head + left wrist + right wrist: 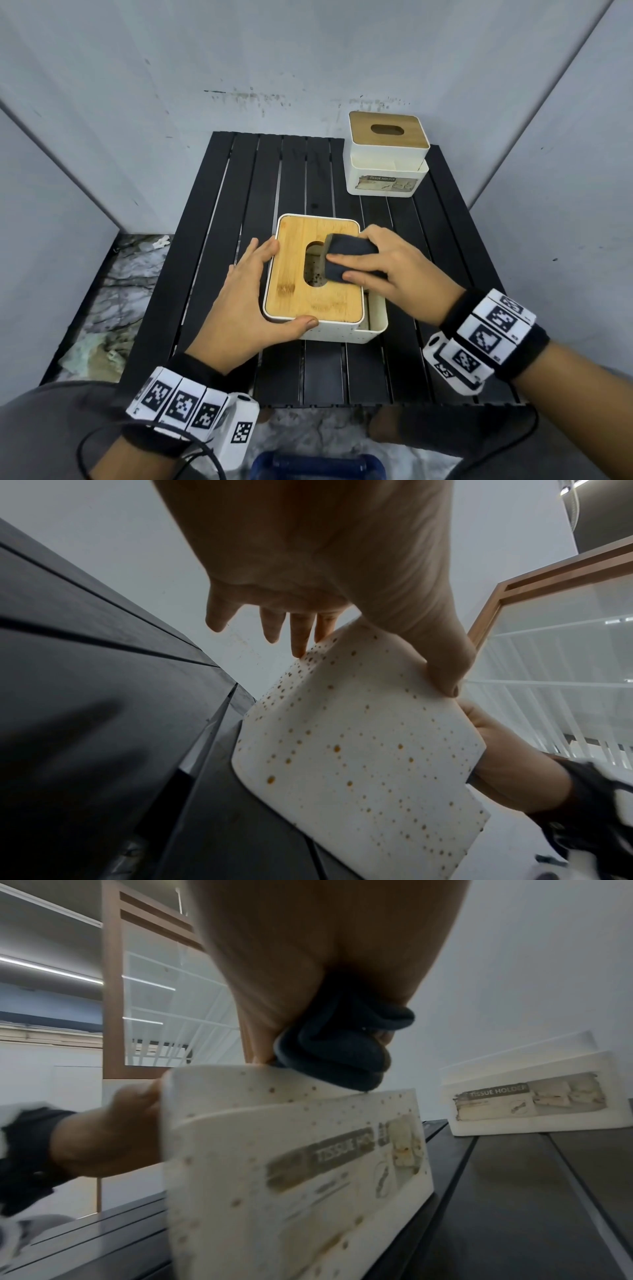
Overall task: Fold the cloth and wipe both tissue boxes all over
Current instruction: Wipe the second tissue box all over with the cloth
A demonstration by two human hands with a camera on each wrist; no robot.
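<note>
The near tissue box is white with brown specks and has a bamboo lid with an oval slot. My left hand braces its left side, fingers straight along the left edge and thumb against the front wall. My right hand grips a folded dark cloth and presses it onto the lid just right of the slot. The right wrist view shows the cloth bunched under my right hand on the box's top edge. A second tissue box stands at the table's back right.
Both boxes sit on a black slatted table set against grey walls. Marbled floor shows past its left edge. A blue object lies below the near edge. Bare slats stretch across the table's back left.
</note>
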